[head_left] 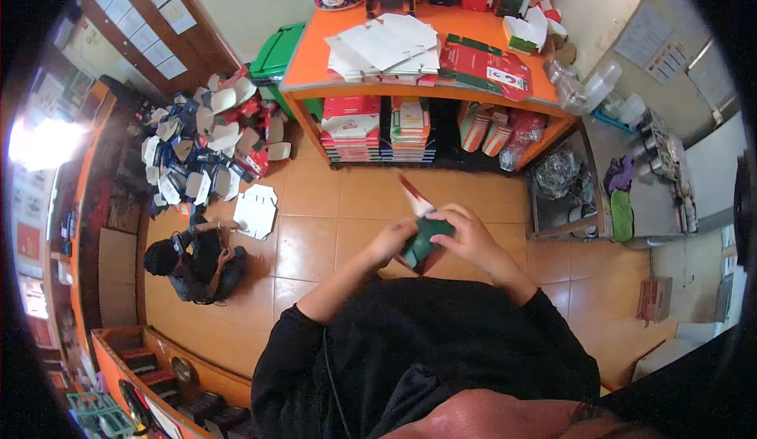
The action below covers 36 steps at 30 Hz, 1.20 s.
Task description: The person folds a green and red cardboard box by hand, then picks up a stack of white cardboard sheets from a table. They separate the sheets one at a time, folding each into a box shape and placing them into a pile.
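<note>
Carton (428, 242) of dark-green, red and white cardboard, above tiled floor (307, 194), in pinching grip of left hand (390, 242) and right hand (467, 234); inside hidden. To left, orange wooden case (217, 369) holding dark packs (209, 406). Carton's long axis and red-white flap (414, 194) pointing away from body, slightly leftward. Beyond, on orange table (311, 64): white cardboard sheets (384, 48), red-green printed cardboard (473, 62), lettering illegible.

1 head-worn camera looks forward — and steeply down.
</note>
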Available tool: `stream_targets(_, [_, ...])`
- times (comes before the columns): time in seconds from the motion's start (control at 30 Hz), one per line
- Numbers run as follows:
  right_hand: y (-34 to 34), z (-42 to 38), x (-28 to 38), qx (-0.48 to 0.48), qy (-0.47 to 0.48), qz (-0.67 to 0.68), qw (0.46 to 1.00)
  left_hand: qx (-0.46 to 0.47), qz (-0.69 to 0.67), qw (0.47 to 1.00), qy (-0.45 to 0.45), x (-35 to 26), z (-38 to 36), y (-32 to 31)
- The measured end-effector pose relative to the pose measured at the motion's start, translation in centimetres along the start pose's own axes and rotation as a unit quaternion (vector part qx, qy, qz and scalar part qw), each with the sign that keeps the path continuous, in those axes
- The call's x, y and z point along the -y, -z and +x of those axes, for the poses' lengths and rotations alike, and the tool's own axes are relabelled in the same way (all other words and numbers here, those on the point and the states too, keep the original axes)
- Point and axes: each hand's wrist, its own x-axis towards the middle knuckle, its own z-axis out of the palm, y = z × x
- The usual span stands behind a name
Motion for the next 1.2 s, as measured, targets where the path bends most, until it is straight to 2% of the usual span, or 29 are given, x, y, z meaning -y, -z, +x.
stream_targets(0.03, [-0.5, 0.5, 0.2, 0.006, 0.005, 0.001, 1.000, -0.006, -0.004, 1.000, -0.003, -0.1, -0.1, 0.3])
stream_targets(0.07, [-1.3, 0.9, 0.5, 0.011, 0.040, -0.024, 0.999, -0.003, -0.180, 0.982, -0.052, -0.9, -0.7, 0.5])
stream_targets(0.1, [-2.0, 1.6, 1.0, 0.015, 0.075, -0.049, 0.996, 0.002, -0.350, 0.931, -0.100, -1.3, -1.1, 0.9])
stream_targets(0.13, [-2.6, 2.3, 1.5, 0.051, 0.094, -0.104, 0.989, -0.004, -0.387, 0.915, -0.112, -1.0, -0.8, 1.6])
stream_targets(0.17, [-3.5, 3.0, 1.5, 0.054, 0.098, -0.103, 0.988, -0.008, -0.388, 0.914, -0.116, -1.3, -1.3, 2.2])
stream_targets(0.23, [-6.0, 4.6, 0.8, -0.019, 0.134, -0.104, 0.985, -0.017, -0.454, 0.881, -0.135, -1.9, -2.4, 3.5])
stream_targets(0.3, [-7.6, 6.5, 1.6, -0.034, 0.149, -0.066, 0.986, -0.033, -0.481, 0.865, -0.140, -1.7, -2.8, 5.4])
stream_targets(0.37, [-8.6, 8.3, 2.7, -0.059, 0.126, -0.002, 0.990, -0.075, -0.398, 0.893, -0.197, -1.6, -3.6, 7.2])
stream_targets(0.4, [-9.2, 9.3, 2.7, -0.058, 0.128, -0.002, 0.990, -0.076, -0.398, 0.893, -0.198, -1.4, -3.8, 8.1])
stream_targets(0.47, [-10.5, 11.5, 2.9, -0.010, 0.138, -0.034, 0.990, -0.173, -0.327, 0.911, -0.180, -1.1, -4.1, 9.9])
stream_targets(0.5, [-11.0, 12.4, 3.1, -0.009, 0.137, -0.034, 0.990, -0.174, -0.328, 0.911, -0.179, -1.1, -4.4, 11.0])
stream_targets(0.57, [-12.1, 14.0, 3.8, 0.059, 0.188, 0.015, 0.980, -0.211, -0.226, 0.938, -0.154, -1.1, -5.6, 13.6])
stream_targets(0.6, [-12.6, 14.8, 3.8, 0.091, 0.223, 0.022, 0.970, -0.225, -0.187, 0.938, -0.185, -1.2, -6.3, 14.7])
stream_targets(0.7, [-15.2, 16.9, 4.8, 0.135, 0.217, 0.036, 0.966, -0.245, -0.139, 0.933, -0.222, -0.8, -7.4, 18.0])
stream_targets(0.83, [-19.1, 19.5, 5.7, 0.113, 0.209, -0.029, 0.971, -0.291, -0.046, 0.933, -0.206, 1.1, -7.3, 22.1])
stream_targets(0.97, [-21.7, 22.1, 5.7, 0.063, 0.232, -0.053, 0.969, -0.255, -0.125, 0.922, -0.261, -0.2, -7.6, 23.7])
stream_targets(1.03, [-22.1, 23.3, 5.9, 0.048, 0.216, -0.047, 0.974, -0.181, -0.353, 0.883, -0.249, -0.6, -7.4, 24.8])
stream_targets(1.07, [-22.1, 23.9, 5.7, 0.043, 0.212, -0.049, 0.975, -0.176, -0.350, 0.886, -0.247, -0.7, -7.0, 25.5])
stream_targets(1.13, [-21.8, 25.0, 4.9, 0.106, 0.239, -0.053, 0.964, -0.196, -0.212, 0.929, -0.229, -1.1, -5.9, 27.5])
stream_targets(1.2, [-20.9, 25.6, 3.7, 0.116, 0.233, -0.047, 0.964, -0.181, -0.037, 0.963, -0.198, -3.0, -5.5, 30.1])
